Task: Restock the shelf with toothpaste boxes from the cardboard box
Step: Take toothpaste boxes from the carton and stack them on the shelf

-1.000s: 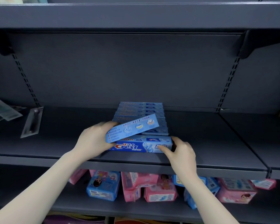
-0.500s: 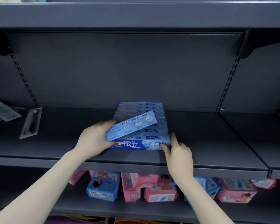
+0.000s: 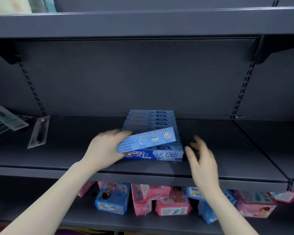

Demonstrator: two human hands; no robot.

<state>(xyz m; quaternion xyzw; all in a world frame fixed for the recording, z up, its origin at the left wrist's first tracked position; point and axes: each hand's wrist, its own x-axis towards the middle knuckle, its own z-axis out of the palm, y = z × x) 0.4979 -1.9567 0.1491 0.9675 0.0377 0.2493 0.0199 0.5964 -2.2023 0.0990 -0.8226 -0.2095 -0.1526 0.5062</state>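
Grey shelf [image 3: 58, 160] | left hand [image 3: 103, 150] grips tilted toothpaste box [image 3: 148, 139] | right hand [image 3: 202, 158] fingers released

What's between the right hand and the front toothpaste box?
Nothing: in the head view only a narrow strip of bare shelf separates the open right hand from the front toothpaste box. They are not touching.

Left hand [image 3: 103, 150] is curled tight around something, arm reaching up from the near left. Right hand [image 3: 202, 158] hangs loose and blurry, fingers spread, holding nothing.
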